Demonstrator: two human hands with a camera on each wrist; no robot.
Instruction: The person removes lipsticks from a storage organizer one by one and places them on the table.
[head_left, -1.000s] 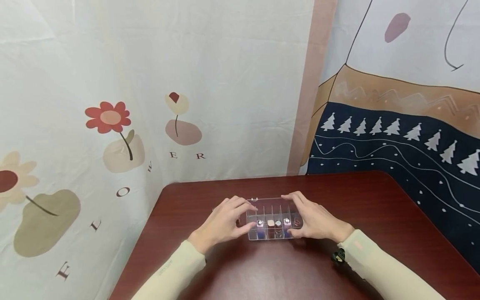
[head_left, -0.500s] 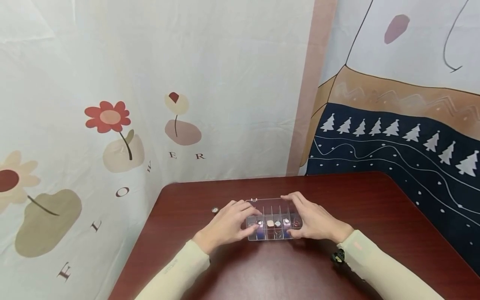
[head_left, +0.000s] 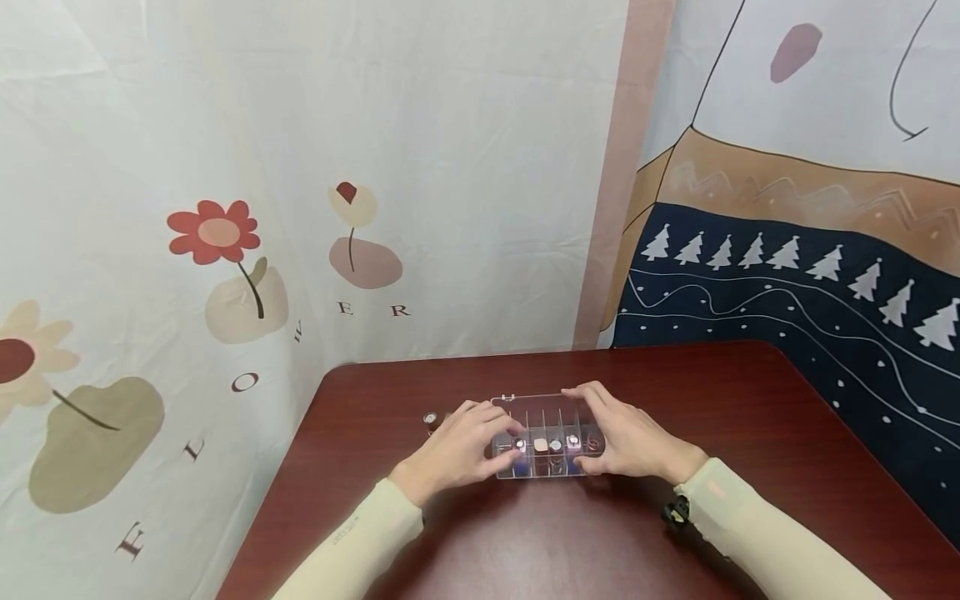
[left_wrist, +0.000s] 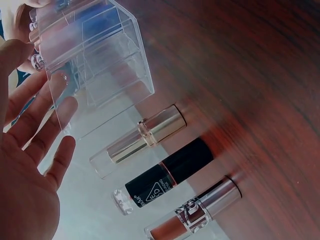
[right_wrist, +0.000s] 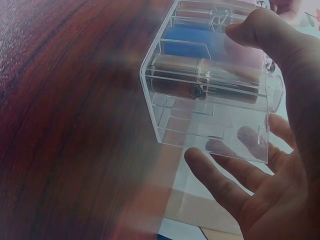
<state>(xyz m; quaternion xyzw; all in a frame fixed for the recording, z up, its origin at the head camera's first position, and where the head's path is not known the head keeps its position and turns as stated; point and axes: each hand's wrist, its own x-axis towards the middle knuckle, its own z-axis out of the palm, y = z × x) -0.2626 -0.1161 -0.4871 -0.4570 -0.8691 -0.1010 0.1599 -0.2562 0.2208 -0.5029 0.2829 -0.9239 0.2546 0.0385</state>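
Observation:
A clear divided lipstick organizer [head_left: 555,477] stands on the table between both hands, with several lipsticks and other cosmetics in its compartments. My right hand [head_left: 637,437] grips its right end, thumb at the front and fingers reaching to the back edge. My left hand [head_left: 457,450] is at the left end, thumb near the front and index finger over the compartments; in the left wrist view its other fingers are spread beside the clear wall. Near that hand stand a gold lipstick [left_wrist: 145,135], a black lipstick [left_wrist: 167,175] and a clear tube with brownish-red colour [left_wrist: 192,215].
The dark red wooden table [head_left: 525,542] reaches back to a pale flower-printed curtain [head_left: 465,167] and a navy tree-patterned cloth [head_left: 780,283]. A dark band [head_left: 677,512] hangs under the right wrist.
My left hand has shifted slightly right, and its fingers sit further over the organizer. One lipstick top on the table to its left has come into view. The right hand has stayed in place.

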